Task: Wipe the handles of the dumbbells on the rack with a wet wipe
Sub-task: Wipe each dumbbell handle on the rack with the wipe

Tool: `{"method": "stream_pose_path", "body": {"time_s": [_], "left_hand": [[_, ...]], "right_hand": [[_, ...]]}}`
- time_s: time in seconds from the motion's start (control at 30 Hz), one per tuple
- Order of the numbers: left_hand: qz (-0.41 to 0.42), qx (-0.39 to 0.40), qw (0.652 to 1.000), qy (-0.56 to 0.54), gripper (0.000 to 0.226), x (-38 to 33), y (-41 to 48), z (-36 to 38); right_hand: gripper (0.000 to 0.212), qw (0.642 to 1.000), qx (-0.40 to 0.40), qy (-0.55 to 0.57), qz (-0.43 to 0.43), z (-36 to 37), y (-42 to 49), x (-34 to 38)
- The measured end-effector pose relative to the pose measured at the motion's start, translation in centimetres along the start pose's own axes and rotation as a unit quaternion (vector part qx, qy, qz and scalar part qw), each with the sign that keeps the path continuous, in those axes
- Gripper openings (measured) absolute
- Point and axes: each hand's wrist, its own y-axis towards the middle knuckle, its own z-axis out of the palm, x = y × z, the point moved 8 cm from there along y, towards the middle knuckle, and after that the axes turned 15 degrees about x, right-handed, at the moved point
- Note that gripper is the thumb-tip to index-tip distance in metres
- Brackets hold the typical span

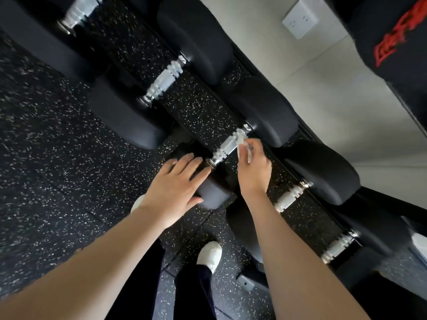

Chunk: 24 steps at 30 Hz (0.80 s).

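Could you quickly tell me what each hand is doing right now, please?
Left hand: open, fingers resting flat on the near dumbbell head.
Right hand: pinching the wet wipe against the dumbbell handle.

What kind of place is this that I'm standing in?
Most likely a gym's free-weights area: black dumbbells with chrome handles are lined up in a row, the floor is speckled black rubber matting, and the right hand holds a wet wipe against one handle.

Black speckled rubber floor (57, 146), pale wall (323, 93) with white socket (300, 19).
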Motion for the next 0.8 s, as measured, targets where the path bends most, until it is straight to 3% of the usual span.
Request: {"method": "stream_pose_path", "body": {"time_s": [0.13, 0.43, 0.8], "left_hand": [[0.018, 0.01, 1.0, -0.016, 0.076, 0.4, 0.3, 0.2], [0.023, 0.001, 0.999, -0.026, 0.075, 0.5, 0.2, 0.4], [0.012, -0.003, 1.0, -0.015, 0.075, 0.5, 0.1, 0.6]], "right_hand": [[0.021, 0.996, -0.043, 0.042, 0.069, 0.5, 1.8, 0.2], [0.019, 0.989, -0.121, 0.039, 0.072, 0.8, 2.5, 0.1], [0.019, 0.968, -0.18, 0.088, 0.15, 1.1, 1.7, -0.7]]}}
